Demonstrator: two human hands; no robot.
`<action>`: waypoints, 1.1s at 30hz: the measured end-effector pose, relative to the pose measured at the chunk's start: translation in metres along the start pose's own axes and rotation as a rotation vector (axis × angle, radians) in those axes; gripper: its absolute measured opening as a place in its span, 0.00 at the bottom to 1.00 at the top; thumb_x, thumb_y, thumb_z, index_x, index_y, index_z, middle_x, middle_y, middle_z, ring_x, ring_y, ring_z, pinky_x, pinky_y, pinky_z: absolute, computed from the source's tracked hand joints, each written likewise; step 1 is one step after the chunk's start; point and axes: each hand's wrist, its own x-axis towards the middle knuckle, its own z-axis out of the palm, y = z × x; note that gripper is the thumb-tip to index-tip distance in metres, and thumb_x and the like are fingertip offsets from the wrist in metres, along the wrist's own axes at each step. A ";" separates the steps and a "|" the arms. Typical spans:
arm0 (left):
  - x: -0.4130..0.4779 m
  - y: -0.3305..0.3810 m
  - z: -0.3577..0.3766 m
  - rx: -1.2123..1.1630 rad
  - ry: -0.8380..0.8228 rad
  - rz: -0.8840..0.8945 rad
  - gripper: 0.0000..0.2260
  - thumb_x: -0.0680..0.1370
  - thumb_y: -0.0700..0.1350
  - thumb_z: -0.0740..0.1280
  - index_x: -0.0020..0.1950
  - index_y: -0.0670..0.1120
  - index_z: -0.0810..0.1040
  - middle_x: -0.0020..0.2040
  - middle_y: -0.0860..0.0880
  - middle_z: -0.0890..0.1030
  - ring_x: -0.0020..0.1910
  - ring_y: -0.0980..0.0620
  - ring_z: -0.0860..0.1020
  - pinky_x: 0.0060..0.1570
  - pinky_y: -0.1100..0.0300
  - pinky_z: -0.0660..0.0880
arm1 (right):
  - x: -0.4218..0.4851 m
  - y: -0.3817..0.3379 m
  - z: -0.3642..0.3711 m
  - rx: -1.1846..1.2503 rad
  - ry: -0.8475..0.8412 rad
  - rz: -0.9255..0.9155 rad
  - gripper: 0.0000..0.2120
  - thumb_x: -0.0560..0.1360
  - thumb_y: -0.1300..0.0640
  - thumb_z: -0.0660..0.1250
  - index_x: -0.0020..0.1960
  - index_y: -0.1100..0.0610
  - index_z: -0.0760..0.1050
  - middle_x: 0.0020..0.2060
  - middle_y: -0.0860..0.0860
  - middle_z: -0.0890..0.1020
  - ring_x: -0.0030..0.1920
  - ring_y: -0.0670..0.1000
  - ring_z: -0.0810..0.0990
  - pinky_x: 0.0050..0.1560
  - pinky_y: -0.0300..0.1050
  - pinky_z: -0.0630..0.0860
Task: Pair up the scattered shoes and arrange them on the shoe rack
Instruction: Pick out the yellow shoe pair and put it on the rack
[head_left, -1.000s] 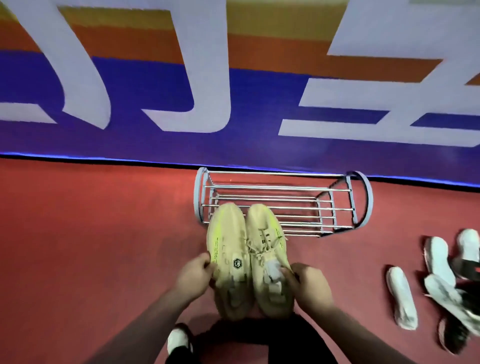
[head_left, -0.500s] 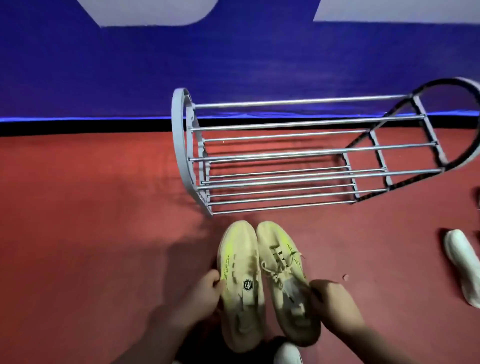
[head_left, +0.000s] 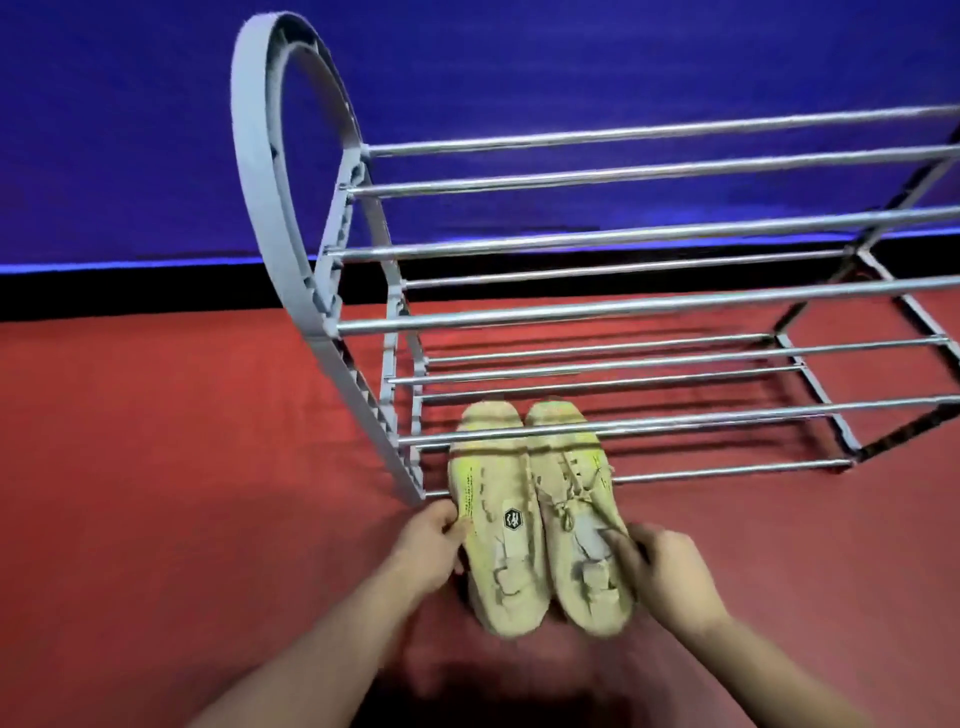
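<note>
A pair of yellow-beige sneakers lies side by side with toes pointing into the shoe rack (head_left: 623, 317). My left hand (head_left: 428, 545) grips the outer side of the left sneaker (head_left: 498, 525). My right hand (head_left: 662, 569) holds the right sneaker (head_left: 576, 514) at its tongue and outer side. Both toes sit under a front rail of the rack's lower tier, at its left end, beside the grey arched side frame (head_left: 270, 171). The rack is grey with silver rails in two tiers and holds no other shoes.
The rack stands on a red floor (head_left: 156, 467) against a blue wall (head_left: 571, 62) with a black base strip. The rack's right end runs out of view.
The view has closed in on the rack. Both hands have carried the sneaker pair forward, and its toes have gone from short of the rack to under the lower front rail.
</note>
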 end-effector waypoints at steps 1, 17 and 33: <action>0.008 -0.005 0.004 0.011 0.048 0.004 0.10 0.79 0.44 0.62 0.38 0.47 0.71 0.37 0.43 0.80 0.29 0.47 0.76 0.37 0.56 0.74 | 0.009 0.004 0.007 0.017 -0.004 0.013 0.17 0.76 0.48 0.64 0.31 0.53 0.68 0.27 0.52 0.77 0.37 0.60 0.79 0.34 0.44 0.62; -0.039 -0.021 0.048 -0.344 0.060 -0.260 0.08 0.79 0.42 0.64 0.44 0.37 0.76 0.43 0.34 0.82 0.33 0.37 0.83 0.40 0.43 0.81 | -0.002 0.018 0.023 0.095 -0.129 0.153 0.19 0.76 0.53 0.63 0.27 0.54 0.70 0.24 0.51 0.80 0.31 0.51 0.80 0.33 0.39 0.71; 0.011 0.021 0.008 -0.143 0.585 -0.189 0.16 0.79 0.52 0.59 0.50 0.43 0.83 0.45 0.41 0.84 0.48 0.40 0.82 0.48 0.54 0.77 | 0.090 -0.074 0.016 0.255 -0.109 0.109 0.14 0.75 0.52 0.62 0.45 0.61 0.81 0.42 0.62 0.84 0.46 0.63 0.82 0.50 0.54 0.78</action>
